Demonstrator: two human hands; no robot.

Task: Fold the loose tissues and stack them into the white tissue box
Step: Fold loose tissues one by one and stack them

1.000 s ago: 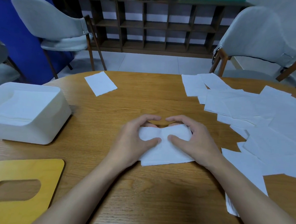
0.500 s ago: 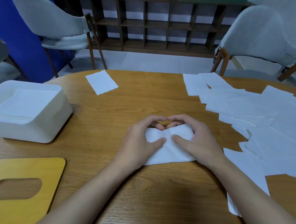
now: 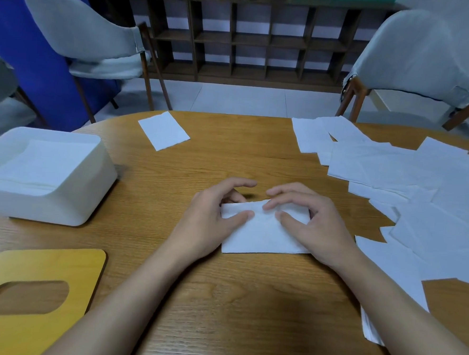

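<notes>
A folded white tissue lies flat on the wooden table in front of me. My left hand grips its left end, thumb on top and fingers curled over the far edge. My right hand grips the right end the same way, its index fingertip touching the top fold. The white tissue box stands open at the left with folded tissues stacked inside. Several loose tissues are spread over the right side of the table.
A single folded tissue lies near the far edge. A yellow wooden lid with an oval slot rests at the front left. Grey chairs stand beyond the table, with a dark shelf unit behind them.
Both hands have shifted slightly apart along the tissue, and its far edge now lies flatter and straighter. The box and the loose tissues have not moved.
</notes>
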